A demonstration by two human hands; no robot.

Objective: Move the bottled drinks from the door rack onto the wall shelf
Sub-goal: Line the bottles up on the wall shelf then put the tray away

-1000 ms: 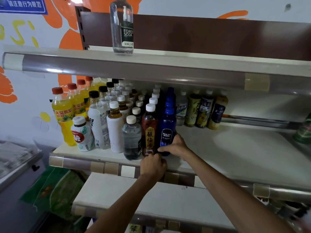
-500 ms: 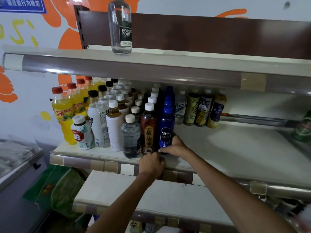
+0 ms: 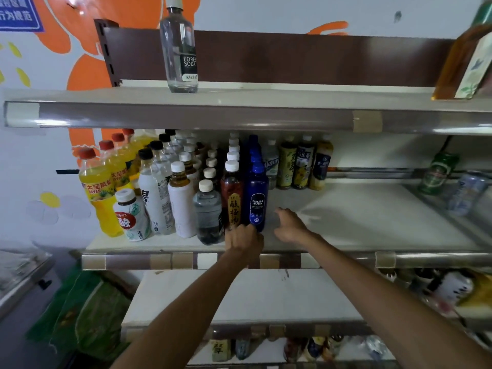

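The middle wall shelf (image 3: 372, 225) carries several bottled drinks packed on its left half. At the front of the rows stand a dark blue Bolsa Soda bottle (image 3: 257, 198) and a dark red tea bottle (image 3: 232, 198), both upright. My left hand (image 3: 243, 242) is curled, its knuckles against the bases of these two bottles at the shelf's front edge. Just right of the blue bottle hovers my right hand (image 3: 290, 225), fingers spread, clear of the bottle and holding nothing.
Yellow juice bottles (image 3: 98, 190) fill the shelf's far left. A clear Forest Soda bottle (image 3: 181, 49) stands on the upper shelf (image 3: 266, 102). A green can (image 3: 436, 173) and a silver can (image 3: 466, 193) lie at right. A lower shelf (image 3: 253, 296) juts out beneath.
My right hand has let go of the blue bottle and moved a little to the right, opening. My left hand has risen from the shelf edge to the bottle bases.
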